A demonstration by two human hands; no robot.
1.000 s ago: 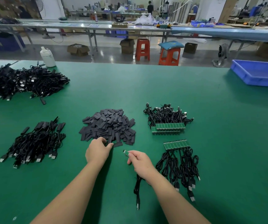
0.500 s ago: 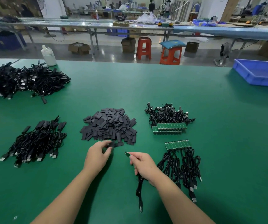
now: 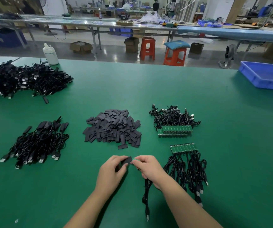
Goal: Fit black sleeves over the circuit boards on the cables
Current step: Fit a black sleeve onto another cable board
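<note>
You are pinching a small flat black sleeve (image 3: 127, 160) with the thumb and curled fingers of your left hand (image 3: 112, 171). Your right hand (image 3: 149, 168) is gripping a thin black cable (image 3: 146, 193) just behind its small green circuit board (image 3: 135, 159); those fingers are curled tight round it. Both are sitting low centre, at about 6 o'clock from the loose pile of black sleeves (image 3: 112, 127) on the green worktop (image 3: 214, 112).

Risks, as judgement: the board corner is likely catching on the sleeve mouth if you are coming in tilted, and a flattened sleeve is not going to open unless you squeeze its edges. Pushing from the cable rather than the board is risking a bend at the solder joint. The trailing cable, running to 6 o'clock, could snag on the bundle of unsleeved black cables (image 3: 186, 170) lying at your 3 o'clock.

Orientation: the board's long axis is lying roughly 3 to 9 o'clock, free end pointing toward 9, into the sleeve. The sleeve's long axis looks about in line, open end facing 3. Whether the tip is already inside, cannot tell.
</note>
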